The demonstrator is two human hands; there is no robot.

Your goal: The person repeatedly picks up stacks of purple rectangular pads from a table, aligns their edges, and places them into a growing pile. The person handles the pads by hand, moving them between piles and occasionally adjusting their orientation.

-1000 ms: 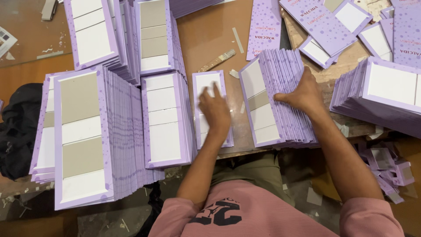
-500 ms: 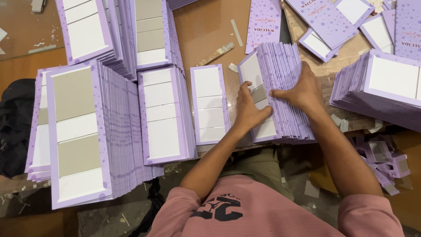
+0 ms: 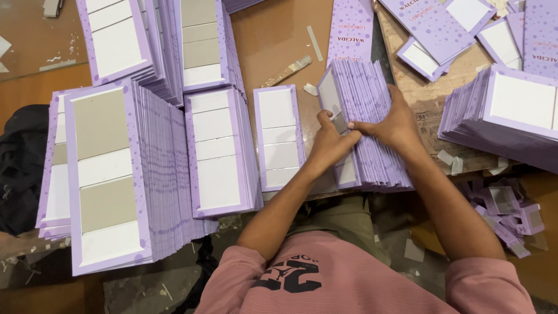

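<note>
A leaning stack of purple cards (image 3: 372,166) stands on edge on the brown table, right of centre. Its front card (image 3: 330,93) shows white and grey panels in a purple border. My left hand (image 3: 328,142) pinches the middle of that front card. My right hand (image 3: 392,122) lies over the stack's top edges, with its fingertips meeting the left hand at the front card. One card of the same kind (image 3: 278,136) lies flat just left of the stack, untouched.
Tall fanned stacks of the same cards fill the left: a large one (image 3: 110,174), a middle one (image 3: 218,151) and two at the back (image 3: 116,40). Another stack (image 3: 517,110) sits right. A small brush (image 3: 288,70), purple offcuts (image 3: 505,209) and dark cloth (image 3: 20,163) lie about.
My left hand has left the flat single card and moved right to the leaning stack, where it now pinches the front card. My right hand has stayed on the stack.
</note>
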